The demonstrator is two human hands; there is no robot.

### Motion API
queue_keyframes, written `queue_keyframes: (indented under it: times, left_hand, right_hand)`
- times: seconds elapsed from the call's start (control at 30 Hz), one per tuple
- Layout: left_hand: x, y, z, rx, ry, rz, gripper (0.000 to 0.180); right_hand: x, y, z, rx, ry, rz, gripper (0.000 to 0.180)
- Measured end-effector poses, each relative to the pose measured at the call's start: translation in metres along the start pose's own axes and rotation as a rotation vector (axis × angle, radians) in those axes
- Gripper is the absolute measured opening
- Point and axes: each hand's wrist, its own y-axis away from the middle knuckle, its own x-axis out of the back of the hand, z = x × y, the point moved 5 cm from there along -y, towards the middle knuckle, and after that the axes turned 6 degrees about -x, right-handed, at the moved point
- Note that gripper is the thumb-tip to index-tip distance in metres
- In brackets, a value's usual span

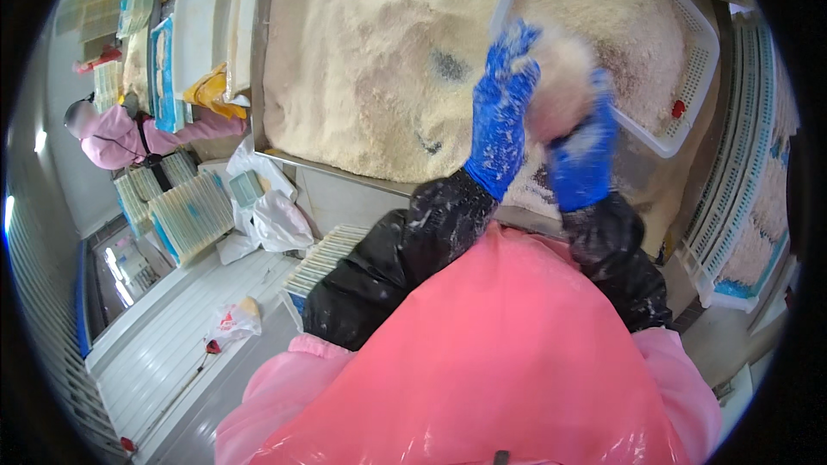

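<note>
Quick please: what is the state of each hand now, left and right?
Left hand: blue glove, pressed against a crumb-coated piece; grip cannot be told.
Right hand: blue glove, cupped under the same piece; blurred.

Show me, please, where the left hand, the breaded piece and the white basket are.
left hand [502, 112]: head view, back of blue glove.
breaded piece [560, 86]: head view, its crumbed middle.
white basket [702, 60]: head view, perforated right wall.

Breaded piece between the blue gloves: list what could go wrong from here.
1. The crumb-coated piece is pressed only between the left hand and right hand, both dusted with crumbs, so it might slip and fall.
2. It is held near the white perforated basket, whose corner overhangs the crumb bed; a knock could shift it.
3. Loose crumbs may scatter onto the black sleeves and pink apron.
</note>
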Motion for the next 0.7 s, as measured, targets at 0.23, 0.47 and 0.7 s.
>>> queue_keyframes:
  times: [0.23, 0.47, 0.7]
  left_hand:
    - [0.17, -0.023, -0.013, -0.514, -1.67, -0.34, 0.03]
    - [0.246, 0.06, -0.057, -0.099, -1.307, -0.189, 0.028]
    - [0.209, 0.085, -0.111, 0.191, -0.81, 0.117, 0.029]
  right_hand:
    - [0.09, 0.046, -0.024, 0.368, 0.64, 0.176, 0.044]
    - [0.147, 0.074, 0.056, -0.435, 0.523, 0.324, 0.027]
    - [0.133, 0.038, 0.162, -0.828, 0.209, 0.244, 0.021]
